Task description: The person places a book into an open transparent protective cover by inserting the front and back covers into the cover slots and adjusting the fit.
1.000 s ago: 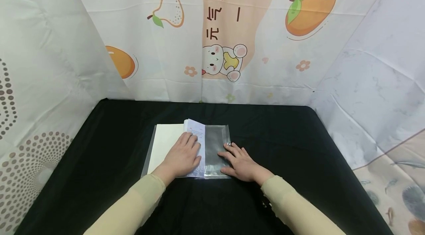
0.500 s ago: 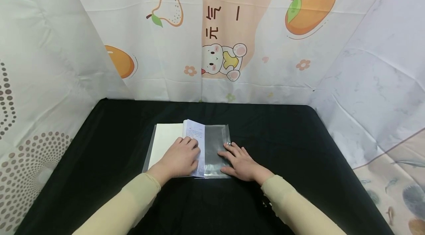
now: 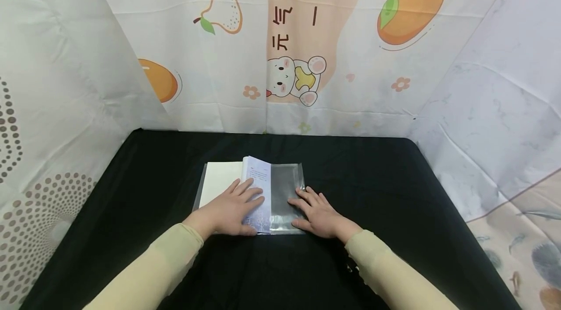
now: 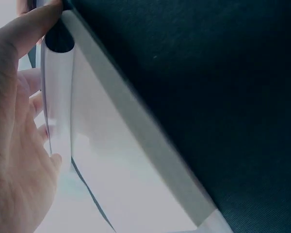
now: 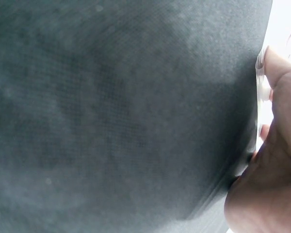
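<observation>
A book lies spread on the black cloth, its cream page (image 3: 222,173) at the left. A pale lilac printed sheet (image 3: 260,173) is folded over in the middle; the left wrist view shows it bending round in a loop (image 4: 58,97). To its right lies a clear plastic book cover (image 3: 282,188), flat on the cloth. My left hand (image 3: 225,212) rests across the cream page and the lilac sheet, fingers spread. My right hand (image 3: 321,215) presses on the right edge of the plastic cover with fingers spread. The palms hide part of the book's lower edge.
Black cloth (image 3: 394,193) covers the table on all sides of the book. A printed fabric backdrop (image 3: 342,120) hangs behind the table's far edge, with more fabric at the left (image 3: 87,105) and right (image 3: 491,105).
My left hand first drew its fingers in and slid down the lilac sheet, then spread them and shifted left. The right hand has stayed in place on the plastic cover.
</observation>
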`<state>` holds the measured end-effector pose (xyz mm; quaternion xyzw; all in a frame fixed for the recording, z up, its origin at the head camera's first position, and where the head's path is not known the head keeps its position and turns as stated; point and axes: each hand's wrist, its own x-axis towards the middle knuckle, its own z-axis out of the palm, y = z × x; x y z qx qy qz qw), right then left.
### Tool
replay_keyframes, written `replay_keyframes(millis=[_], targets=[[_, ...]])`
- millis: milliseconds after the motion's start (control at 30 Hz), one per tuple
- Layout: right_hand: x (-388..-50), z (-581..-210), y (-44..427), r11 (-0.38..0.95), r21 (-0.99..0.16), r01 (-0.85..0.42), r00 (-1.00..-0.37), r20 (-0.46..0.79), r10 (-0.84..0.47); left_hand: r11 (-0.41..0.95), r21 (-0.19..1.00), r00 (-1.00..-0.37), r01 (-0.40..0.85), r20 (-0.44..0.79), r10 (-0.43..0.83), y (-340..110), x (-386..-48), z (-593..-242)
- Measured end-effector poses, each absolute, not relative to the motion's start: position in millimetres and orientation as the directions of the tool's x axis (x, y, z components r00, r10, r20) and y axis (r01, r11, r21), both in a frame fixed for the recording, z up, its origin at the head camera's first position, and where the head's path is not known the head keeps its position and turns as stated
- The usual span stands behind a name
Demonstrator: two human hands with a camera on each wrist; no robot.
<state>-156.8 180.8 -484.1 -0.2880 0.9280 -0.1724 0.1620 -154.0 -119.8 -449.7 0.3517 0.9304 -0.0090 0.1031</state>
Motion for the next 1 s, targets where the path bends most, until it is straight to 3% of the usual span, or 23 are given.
replay_keyframes(millis=[833,1000], targets=[[-160,-489,182,0.777,-0.41,-0.478,-0.783,-0.2,-0.588,0.75,-0.052,-0.751,0.66,-0.059,0.657,-115,-145,-472],[-161,-491,183,0.778,-0.405,-0.481,-0.785,-0.196,-0.588,0.727,-0.1,-0.732,0.679,-0.032,0.68,-114,-144,-473]])
